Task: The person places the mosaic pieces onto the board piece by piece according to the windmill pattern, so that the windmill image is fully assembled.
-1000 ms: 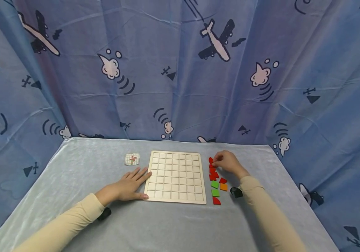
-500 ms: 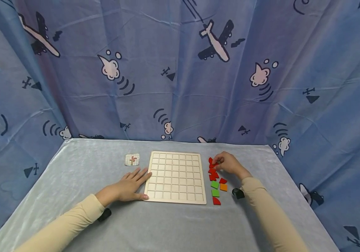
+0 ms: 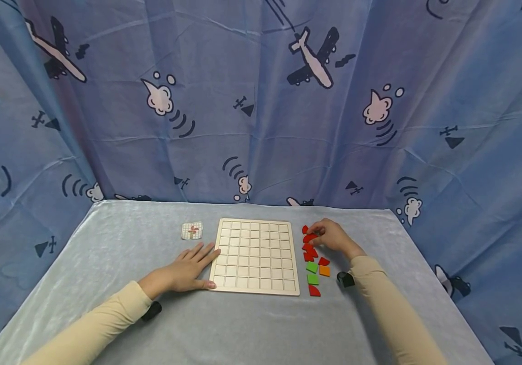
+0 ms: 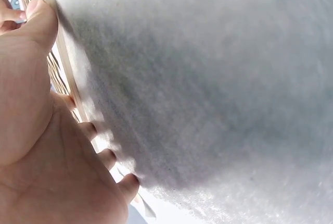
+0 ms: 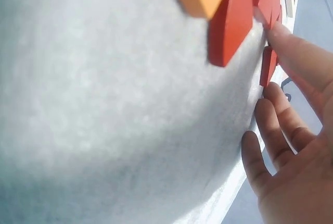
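On the left edge of a square wooden grid board (image 3: 256,256) my left hand (image 3: 183,268) lies flat, fingers spread. Its thumb (image 4: 41,23) and a fingertip touch the board's rim. To the right of the board, several red tiles (image 3: 309,257) form a loose column. My right hand (image 3: 333,237) is at the far end of that column, thumb and index finger on either side of a red quarter-round tile (image 3: 309,237). Another red tile (image 3: 305,229) lies just beyond it. In the right wrist view, the thumb (image 5: 286,39) is close to the red tiles, with the other fingers loosely bent.
Nearer me lie two green tiles (image 3: 312,279), an orange tile (image 3: 324,270) and a red quarter-round tile (image 3: 314,291). A small card (image 3: 192,230) with a gridded picture lies left of the board. A patterned blue curtain (image 3: 261,111) hangs behind the cloth-covered table (image 3: 261,329).
My right thumb and index finger have shifted slightly among the far red tiles, and the two farthest tiles now show a gap between them. The left hand and board stay put.
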Motion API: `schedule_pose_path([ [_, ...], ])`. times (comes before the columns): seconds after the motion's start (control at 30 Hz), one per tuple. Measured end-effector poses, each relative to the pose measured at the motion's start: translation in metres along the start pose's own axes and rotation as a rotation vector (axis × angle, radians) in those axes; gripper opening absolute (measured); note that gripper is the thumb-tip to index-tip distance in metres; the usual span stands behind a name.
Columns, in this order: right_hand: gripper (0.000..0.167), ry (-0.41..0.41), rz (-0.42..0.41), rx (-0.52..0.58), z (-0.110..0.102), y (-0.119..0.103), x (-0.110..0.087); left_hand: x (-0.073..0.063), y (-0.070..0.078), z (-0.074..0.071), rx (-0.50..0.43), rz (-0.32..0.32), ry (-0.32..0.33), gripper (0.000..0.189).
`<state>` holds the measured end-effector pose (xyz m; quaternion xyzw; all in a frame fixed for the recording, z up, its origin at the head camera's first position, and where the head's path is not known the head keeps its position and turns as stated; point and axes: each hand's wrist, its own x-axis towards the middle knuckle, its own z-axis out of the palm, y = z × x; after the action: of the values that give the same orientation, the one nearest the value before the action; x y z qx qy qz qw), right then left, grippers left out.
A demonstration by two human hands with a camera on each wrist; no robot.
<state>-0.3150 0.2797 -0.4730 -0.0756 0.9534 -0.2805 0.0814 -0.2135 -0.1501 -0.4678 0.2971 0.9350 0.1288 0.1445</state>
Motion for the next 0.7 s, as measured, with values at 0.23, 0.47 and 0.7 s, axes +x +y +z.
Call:
schedule_pose_path([
  [0.23, 0.021, 0.016, 0.003, 0.012, -0.0004, -0.0011, -0.0015, 0.0011, -0.0018, 0.0014, 0.009, -0.002, -0.002, 0.089],
  [0.47, 0.021, 0.033, -0.013, 0.009, -0.0015, -0.0023, -0.003, 0.0023, -0.0037, 0.0027, 0.003, -0.002, 0.0, 0.089],
  [0.7, 0.021, 0.044, -0.018, 0.004, -0.0003, -0.0053, -0.003, 0.0031, -0.0045, 0.0044, 0.012, 0.001, -0.001, 0.089],
])
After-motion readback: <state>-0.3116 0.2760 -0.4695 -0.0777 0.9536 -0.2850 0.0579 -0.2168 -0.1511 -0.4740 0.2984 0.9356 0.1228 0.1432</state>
